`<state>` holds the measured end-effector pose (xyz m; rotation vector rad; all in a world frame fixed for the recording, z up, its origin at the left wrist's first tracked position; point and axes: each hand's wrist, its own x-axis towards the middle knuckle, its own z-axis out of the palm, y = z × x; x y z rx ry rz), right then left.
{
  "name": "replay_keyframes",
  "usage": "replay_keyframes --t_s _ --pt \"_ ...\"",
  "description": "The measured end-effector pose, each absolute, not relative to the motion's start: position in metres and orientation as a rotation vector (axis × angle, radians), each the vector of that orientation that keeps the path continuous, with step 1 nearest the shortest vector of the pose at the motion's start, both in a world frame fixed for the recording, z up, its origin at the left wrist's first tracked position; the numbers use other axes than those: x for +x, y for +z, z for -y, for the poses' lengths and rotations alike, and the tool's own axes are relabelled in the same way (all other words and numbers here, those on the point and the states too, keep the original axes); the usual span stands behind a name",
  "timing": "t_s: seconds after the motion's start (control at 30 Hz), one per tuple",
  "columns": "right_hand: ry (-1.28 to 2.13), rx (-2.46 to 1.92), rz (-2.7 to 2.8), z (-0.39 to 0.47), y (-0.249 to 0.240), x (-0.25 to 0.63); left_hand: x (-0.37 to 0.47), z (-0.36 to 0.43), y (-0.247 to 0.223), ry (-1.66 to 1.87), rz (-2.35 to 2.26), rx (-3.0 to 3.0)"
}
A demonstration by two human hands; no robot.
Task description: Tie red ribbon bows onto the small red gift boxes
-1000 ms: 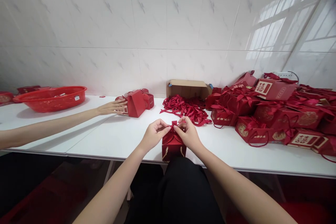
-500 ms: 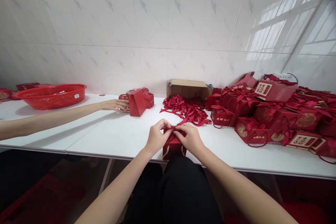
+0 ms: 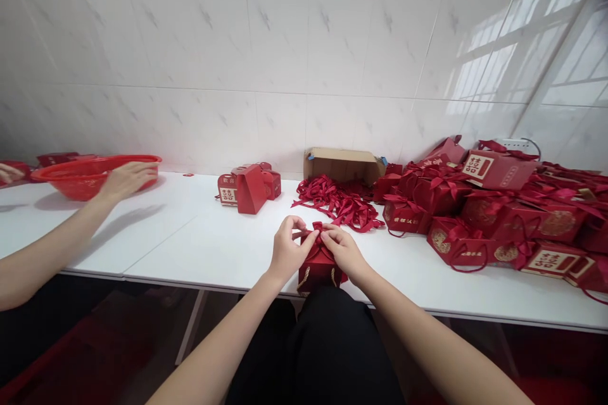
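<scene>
A small dark red gift box (image 3: pixel 317 269) with gold cord on its side stands at the table's front edge, against my knees. On its top sits a red ribbon (image 3: pixel 317 228) formed into a bow or knot. My left hand (image 3: pixel 291 245) pinches the ribbon from the left, thumb against fingers. From the right, my right hand (image 3: pixel 342 249) pinches it the same way. The fingertips nearly meet at the knot and hide part of it. Just beyond the hands lies a heap of loose red ribbons (image 3: pixel 337 202).
An open cardboard box (image 3: pixel 344 168) backs the ribbon heap. Piled red gift boxes (image 3: pixel 503 209) fill the right of the white table (image 3: pixel 199 247). Several more red boxes (image 3: pixel 251 190) stand left of centre. A co-worker's hand (image 3: pixel 130 178) is at a red basin (image 3: pixel 71 185) on the left.
The co-worker's hand has left the red boxes and moved left to the basin; another hand shows at the far left. My hands stay at the ribbon, whose bow now stands up clearer. The view has tilted slightly up.
</scene>
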<state>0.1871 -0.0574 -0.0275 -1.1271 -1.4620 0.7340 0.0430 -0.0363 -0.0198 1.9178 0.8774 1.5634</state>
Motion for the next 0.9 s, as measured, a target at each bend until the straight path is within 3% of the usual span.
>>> replay_keyframes --t_s 0.17,0.4,0.77,0.9 --pt "0.773 -1.101 1.368 0.056 -0.027 0.186 0.039 0.038 -0.019 1.345 -0.842 2.197" --pt "0.808 -1.179 1.278 0.056 -0.021 0.186 0.037 0.014 -0.013 1.16 -0.969 2.016" --pt "0.275 -1.366 1.803 0.077 -0.002 0.214 0.025 0.015 0.0 0.922 -0.817 2.024" --pt "0.373 -1.445 1.913 0.085 0.02 0.219 0.027 0.014 0.003 0.889 -0.807 2.058"
